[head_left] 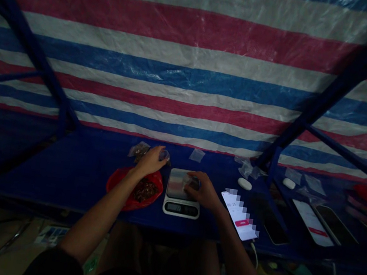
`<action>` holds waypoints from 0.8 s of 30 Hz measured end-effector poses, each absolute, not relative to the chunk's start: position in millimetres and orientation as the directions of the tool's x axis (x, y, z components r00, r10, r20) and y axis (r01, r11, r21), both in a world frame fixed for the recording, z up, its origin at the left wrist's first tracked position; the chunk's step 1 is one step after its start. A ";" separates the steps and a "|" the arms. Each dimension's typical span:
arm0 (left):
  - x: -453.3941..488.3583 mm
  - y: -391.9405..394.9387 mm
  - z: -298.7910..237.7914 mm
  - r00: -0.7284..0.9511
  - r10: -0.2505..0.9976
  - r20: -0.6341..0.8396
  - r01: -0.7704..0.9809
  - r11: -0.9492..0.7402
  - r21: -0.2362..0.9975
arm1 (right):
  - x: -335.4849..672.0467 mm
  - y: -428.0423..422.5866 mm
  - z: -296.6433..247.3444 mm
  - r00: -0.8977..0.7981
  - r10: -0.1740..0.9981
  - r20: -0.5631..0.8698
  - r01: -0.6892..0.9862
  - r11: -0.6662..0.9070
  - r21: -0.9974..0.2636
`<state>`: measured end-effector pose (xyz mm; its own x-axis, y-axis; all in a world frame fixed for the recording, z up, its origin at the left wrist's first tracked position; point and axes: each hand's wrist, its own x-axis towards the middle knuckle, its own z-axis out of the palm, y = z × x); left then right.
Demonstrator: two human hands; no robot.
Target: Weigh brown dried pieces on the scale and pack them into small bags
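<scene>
In the head view, the kitchen-type scale [174, 190] stands on the blue bench [62, 161], a small pale packet [186, 182] on its plate. The right hand [202, 189] has its fingers bent at that packet (pinching or merely touching, I cannot tell). The left hand [154, 160] reaches past the red bag [117, 180] to a clear bag [164, 155]; its grip is unclear too. Progress looks partial: a filled packet [140, 150] lies behind, while plenty of brown pieces [145, 190] remain in the red bag.
</scene>
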<state>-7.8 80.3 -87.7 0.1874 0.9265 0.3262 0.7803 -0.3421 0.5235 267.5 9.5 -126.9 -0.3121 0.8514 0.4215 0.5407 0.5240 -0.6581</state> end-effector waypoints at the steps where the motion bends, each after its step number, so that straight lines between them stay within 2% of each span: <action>1: -9.9 77.2 -86.0 0.191 0.928 0.320 0.791 -0.339 0.509 | 268.0 9.0 -125.0 -0.306 0.849 0.431 0.545 0.527 -0.652; 4: -19.6 62.5 -74.1 0.185 0.918 0.351 0.831 -0.337 0.443 | 271.8 2.9 -119.5 -0.221 0.850 0.479 0.529 0.517 -0.673; 7: -36.6 32.8 -55.1 0.151 0.876 0.458 0.867 -0.340 0.364 | 278.7 -8.8 -122.5 -0.065 0.857 0.511 0.520 0.466 -0.716; 9: -50.6 6.8 -44.5 0.107 0.876 0.471 0.864 -0.316 0.391 | 283.5 -17.1 -130.2 0.041 0.860 0.509 0.525 0.415 -0.743; 10: -57.2 -5.7 -41.4 0.102 0.900 0.424 0.857 -0.296 0.423 | 285.4 -20.7 -134.9 0.093 0.861 0.499 0.523 0.385 -0.761; 12: -67.3 -25.4 -40.5 0.192 0.959 0.209 0.851 -0.268 0.452 | 287.4 -25.9 -144.1 0.177 0.864 0.472 0.506 0.332 -0.796; 15: -69.9 -35.8 -49.2 0.340 0.939 -0.048 0.857 -0.289 0.428 | 286.5 -28.6 -153.3 0.200 0.860 0.470 0.497 0.325 -0.805; 19: -54.6 -28.6 -61.9 0.430 0.895 -0.115 0.844 -0.354 0.403 | 284.8 -28.4 -156.3 0.150 0.845 0.514 0.524 0.373 -0.766; 24: -37.2 -22.8 -68.1 0.576 0.800 -0.167 0.778 -0.475 0.411 | 287.8 -30.4 -156.2 0.169 0.858 0.486 0.503 0.349 -0.791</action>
<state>-37.2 -22.8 -68.1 0.5759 0.8003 -0.1669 0.7784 -0.4745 0.4109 287.8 -30.4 -156.2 0.1692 0.8575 0.4859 0.5032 0.3487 -0.7907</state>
